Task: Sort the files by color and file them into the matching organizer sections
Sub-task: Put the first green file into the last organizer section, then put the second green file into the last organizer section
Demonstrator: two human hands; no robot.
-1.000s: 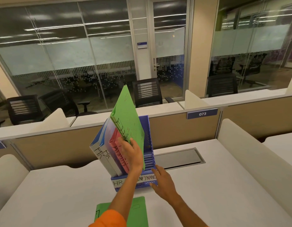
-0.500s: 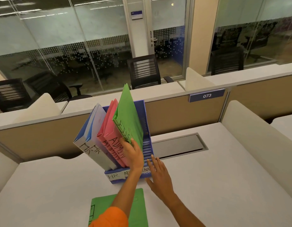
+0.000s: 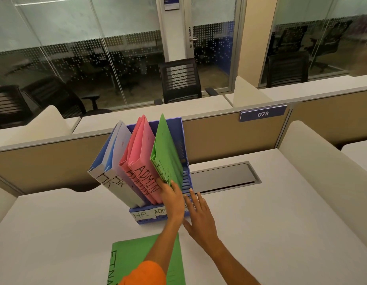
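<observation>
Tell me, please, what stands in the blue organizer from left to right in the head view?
blue HR files → pink ADMIN files → green file, gripped at its lower end by the left hand → slotted right wall of the organizer

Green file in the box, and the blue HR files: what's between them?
Two pink ADMIN files stand between them, shown in the head view.
</observation>
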